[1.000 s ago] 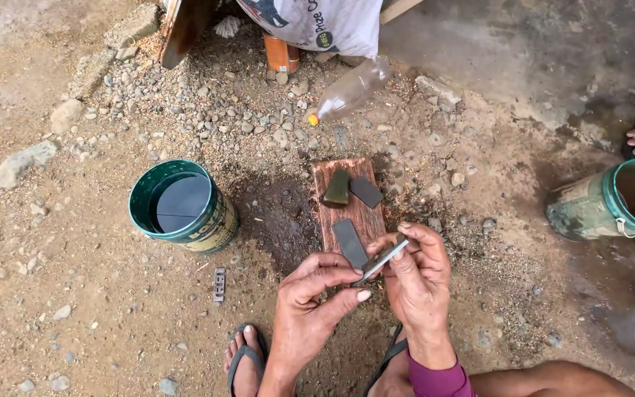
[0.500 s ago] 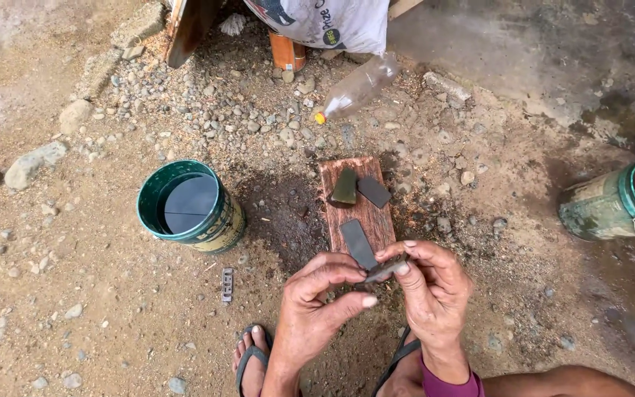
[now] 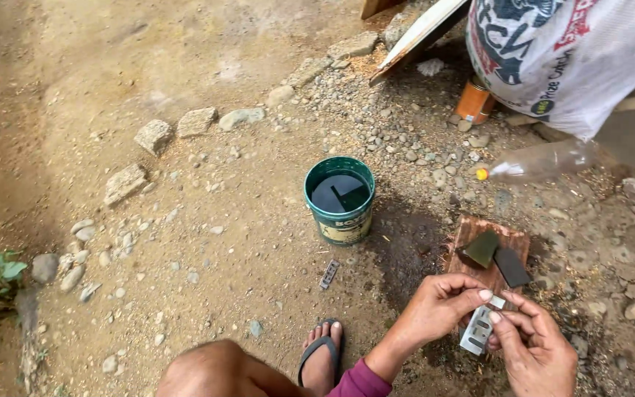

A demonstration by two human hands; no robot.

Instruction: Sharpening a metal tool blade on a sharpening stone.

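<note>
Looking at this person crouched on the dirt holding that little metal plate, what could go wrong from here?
The thin slotted metal blade is pinched between the bare fingertips of both the left hand and right hand; if its edges are sharp, a slip might cut a finger. If it drops, it could be hard to spot among the gravel, like the similar blade already lying on the ground. The foot in an open sandal is near, so a fallen piece might nick the toes.

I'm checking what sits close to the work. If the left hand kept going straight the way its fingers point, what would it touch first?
The left hand points rightward; its fingertips already pinch the small slotted metal plate, so that comes first. Just beyond are the right hand's fingers, though depth is hard to judge.
</note>
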